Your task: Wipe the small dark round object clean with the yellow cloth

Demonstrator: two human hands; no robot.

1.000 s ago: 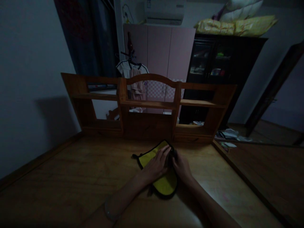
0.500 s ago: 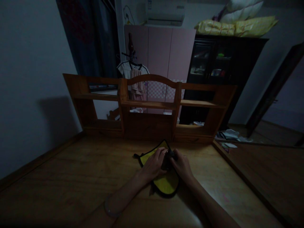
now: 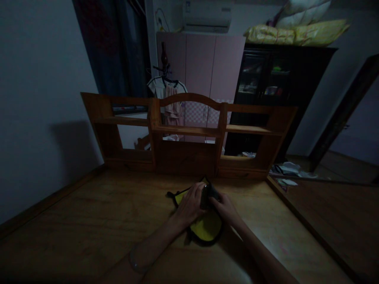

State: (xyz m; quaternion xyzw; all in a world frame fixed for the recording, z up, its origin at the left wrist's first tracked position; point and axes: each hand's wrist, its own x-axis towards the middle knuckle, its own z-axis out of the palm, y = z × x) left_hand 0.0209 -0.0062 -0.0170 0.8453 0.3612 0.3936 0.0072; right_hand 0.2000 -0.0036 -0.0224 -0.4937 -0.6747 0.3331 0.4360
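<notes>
My left hand [image 3: 191,201] is closed round a dark glossy object [image 3: 205,198], rounded and small, whose kind I cannot make out in the dim light. The fingers of my right hand [image 3: 224,205] pinch a dark grey piece [image 3: 213,192] against the right side of that object. Whether the two dark things are joined, I cannot tell. Beneath both hands a yellow cloth [image 3: 207,228] with a black border lies on the wooden surface [image 3: 118,213]. A dark loop or tab sticks out at its left corner, and my hands cover its middle.
A wooden shelf unit [image 3: 186,130] with open compartments stands along the far edge. The wall [image 3: 38,118] rises on the left. A raised wooden edge [image 3: 310,228] runs along the right. Beyond are a pink wardrobe [image 3: 199,63] and a dark cabinet [image 3: 284,79].
My right hand has shifted slightly, and the dark grey piece now shows more plainly beside the glossy object. The left hand keeps its grip. The yellow cloth stays almost in place.
</notes>
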